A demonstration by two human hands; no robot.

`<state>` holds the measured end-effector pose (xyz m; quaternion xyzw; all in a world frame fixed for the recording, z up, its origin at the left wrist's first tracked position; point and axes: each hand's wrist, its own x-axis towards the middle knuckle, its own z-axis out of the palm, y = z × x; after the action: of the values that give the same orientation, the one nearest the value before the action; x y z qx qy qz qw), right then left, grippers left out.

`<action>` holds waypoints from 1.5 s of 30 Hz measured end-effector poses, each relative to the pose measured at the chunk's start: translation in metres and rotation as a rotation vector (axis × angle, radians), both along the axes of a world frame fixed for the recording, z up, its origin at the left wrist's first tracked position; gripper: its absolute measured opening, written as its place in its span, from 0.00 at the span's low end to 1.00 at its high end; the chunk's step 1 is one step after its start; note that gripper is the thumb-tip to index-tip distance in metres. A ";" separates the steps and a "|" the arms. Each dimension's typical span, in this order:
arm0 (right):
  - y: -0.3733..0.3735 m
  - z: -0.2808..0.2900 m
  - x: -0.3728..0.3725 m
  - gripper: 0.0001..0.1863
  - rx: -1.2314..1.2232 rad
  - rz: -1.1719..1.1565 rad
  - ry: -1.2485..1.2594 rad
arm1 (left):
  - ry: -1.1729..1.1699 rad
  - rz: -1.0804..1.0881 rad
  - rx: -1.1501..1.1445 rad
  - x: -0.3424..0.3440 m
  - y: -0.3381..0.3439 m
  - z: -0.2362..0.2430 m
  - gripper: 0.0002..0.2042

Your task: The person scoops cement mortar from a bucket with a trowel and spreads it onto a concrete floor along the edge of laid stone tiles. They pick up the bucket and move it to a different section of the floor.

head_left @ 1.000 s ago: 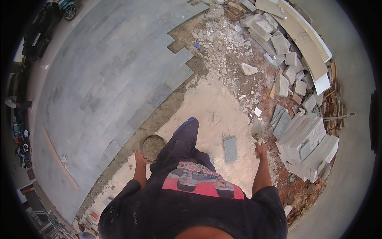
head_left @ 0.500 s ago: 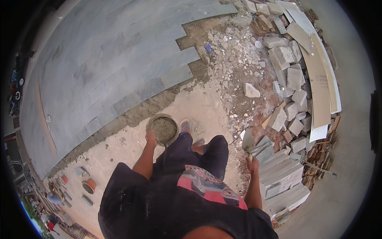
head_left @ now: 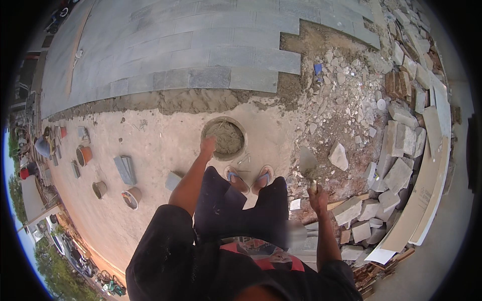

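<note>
My left hand [head_left: 207,145] grips the near-left rim of a round pan [head_left: 241,134] holding wet grey mortar [head_left: 228,140], in front of my sandalled feet [head_left: 261,178]. My right hand [head_left: 318,199] holds the handle of a trowel [head_left: 308,161], its mortar-smeared blade pointing forward over the debris. Beyond the pan runs a strip of spread mortar [head_left: 198,100] along the stepped edge of the grey stone paving [head_left: 211,37].
Broken slabs [head_left: 394,180], rubble [head_left: 346,100] and long boards [head_left: 429,200] crowd my right. At left lie stacked grey tiles [head_left: 124,169] and several buckets, including an orange one [head_left: 84,155]; another person [head_left: 44,143] is at the far left.
My view has turned leftward, bringing the paving edge level across the top and more buckets into sight. The pan now sits forward of my feet, my left arm reaching to it; both hands keep their holds.
</note>
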<state>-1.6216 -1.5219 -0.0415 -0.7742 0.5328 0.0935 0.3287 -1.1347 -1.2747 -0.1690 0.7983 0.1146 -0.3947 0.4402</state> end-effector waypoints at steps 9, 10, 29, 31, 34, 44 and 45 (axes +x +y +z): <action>-0.004 -0.114 0.198 0.25 0.079 0.642 -0.064 | -0.046 0.164 -0.123 -0.046 0.034 -0.118 0.09; 0.007 -0.128 0.214 0.25 0.097 0.735 -0.056 | -0.137 0.143 -0.159 -0.051 0.048 -0.132 0.11; 0.128 -0.357 0.309 0.34 0.296 0.700 -0.281 | -0.393 0.444 -0.269 -0.032 0.075 -0.287 0.30; 0.137 -0.343 0.310 0.37 0.666 0.400 -0.123 | -0.396 0.483 -0.322 -0.032 0.070 -0.285 0.29; 0.132 -0.324 0.300 0.37 0.758 0.296 -0.168 | -0.404 0.552 -0.382 -0.032 0.062 -0.282 0.27; 0.069 -0.263 0.293 0.24 0.606 0.559 -0.174 | -0.289 0.697 -0.521 -0.028 0.055 -0.269 0.19; 0.060 -0.253 0.292 0.24 0.601 0.556 -0.168 | -0.272 0.710 -0.535 -0.028 0.050 -0.265 0.19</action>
<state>-1.3292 -1.4624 -0.2946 -0.7632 0.2238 0.2666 0.5444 -1.1623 -1.2245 -0.4343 0.6127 0.2164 -0.1271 0.7495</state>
